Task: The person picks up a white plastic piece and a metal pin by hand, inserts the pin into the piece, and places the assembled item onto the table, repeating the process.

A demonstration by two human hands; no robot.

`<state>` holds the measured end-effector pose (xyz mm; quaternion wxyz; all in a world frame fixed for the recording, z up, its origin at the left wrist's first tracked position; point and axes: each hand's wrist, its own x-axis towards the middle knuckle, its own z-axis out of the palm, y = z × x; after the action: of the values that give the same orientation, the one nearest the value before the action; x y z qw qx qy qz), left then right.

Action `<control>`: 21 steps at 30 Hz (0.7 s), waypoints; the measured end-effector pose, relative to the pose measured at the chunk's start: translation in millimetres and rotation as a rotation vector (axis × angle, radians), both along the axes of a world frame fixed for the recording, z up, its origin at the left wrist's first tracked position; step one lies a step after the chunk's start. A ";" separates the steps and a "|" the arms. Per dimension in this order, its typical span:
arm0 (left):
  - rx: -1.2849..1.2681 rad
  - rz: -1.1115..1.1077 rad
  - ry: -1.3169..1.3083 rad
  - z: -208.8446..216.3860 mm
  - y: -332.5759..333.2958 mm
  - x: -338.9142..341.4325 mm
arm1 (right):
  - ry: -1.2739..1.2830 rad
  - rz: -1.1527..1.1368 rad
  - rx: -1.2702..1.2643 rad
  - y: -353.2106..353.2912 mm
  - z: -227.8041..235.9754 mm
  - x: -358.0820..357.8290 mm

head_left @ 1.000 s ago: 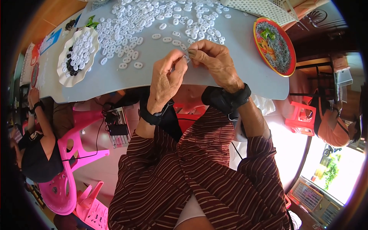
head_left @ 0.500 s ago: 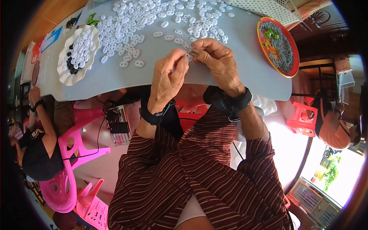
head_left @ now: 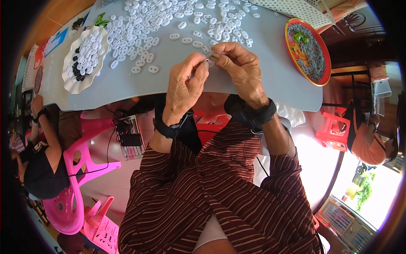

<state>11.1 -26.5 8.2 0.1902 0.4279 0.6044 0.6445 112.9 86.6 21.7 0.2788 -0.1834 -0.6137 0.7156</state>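
Observation:
My left hand (head_left: 185, 86) and my right hand (head_left: 242, 72) meet over the near edge of the table, fingertips nearly touching. Between them is a small white piece (head_left: 209, 62), mostly covered by the fingers. The left thumb and forefinger pinch it from one side. My right thumb and forefinger are pressed together at its other side; whether they grip the same piece or something tiny beside it is too small to tell. Just beyond the fingers, many white oval pieces with two holes (head_left: 186, 40) lie loose across the grey tabletop (head_left: 279, 80).
A scalloped white dish (head_left: 72, 86) at the left bears white ovals and black pieces. At the right stands a red-rimmed tray (head_left: 325, 76) of small grey pieces. A white perforated basket (head_left: 292, 6) sits behind it. Other people sit left and right near pink chairs (head_left: 78, 199).
Both hands stay almost in place, still pinching at the same spot. The view has shifted very slightly; nothing on the table has visibly been moved.

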 end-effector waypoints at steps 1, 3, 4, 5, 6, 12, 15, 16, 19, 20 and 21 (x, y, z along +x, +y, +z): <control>-0.036 -0.005 -0.015 -0.3 -1.0 -0.4 | 0.009 -0.003 -0.010 0.1 -1.1 0.4; -0.072 -0.011 -0.029 -0.5 -2.6 -0.9 | 0.018 -0.007 -0.021 -0.5 -1.5 0.6; -0.061 -0.016 -0.030 -0.5 -3.2 -1.1 | 0.017 -0.005 -0.013 -1.4 -0.9 0.0; -0.048 -0.022 -0.032 -0.4 -2.9 -1.2 | 0.016 -0.004 -0.004 -1.5 -0.4 -0.2; -0.047 -0.022 -0.032 -0.5 -1.9 -0.9 | 0.016 -0.005 -0.003 -1.3 -0.3 0.1; 0.001 -0.013 -0.005 0.4 -0.6 1.3 | 0.025 -0.025 -0.005 -2.0 -2.4 0.3; -0.039 -0.009 -0.045 -1.0 -2.2 1.1 | 0.023 -0.016 -0.007 -2.4 -3.3 -0.1; -0.042 -0.001 -0.032 -1.3 -2.1 0.9 | 0.022 -0.018 0.014 -2.6 -4.1 -0.6; -0.041 0.021 0.026 0.7 -0.5 0.5 | 0.012 -0.021 0.062 -2.0 -5.3 -1.0; -0.034 0.034 0.073 1.4 0.4 -0.1 | 0.006 -0.022 0.091 -1.3 -5.1 -1.4; -0.036 0.032 0.072 0.6 0.3 -0.2 | 0.005 -0.024 0.089 -0.6 -4.2 -1.2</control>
<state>10.9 -26.2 8.8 0.1658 0.4375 0.6292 0.6207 111.7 86.0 17.6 0.2968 -0.1766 -0.6421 0.6845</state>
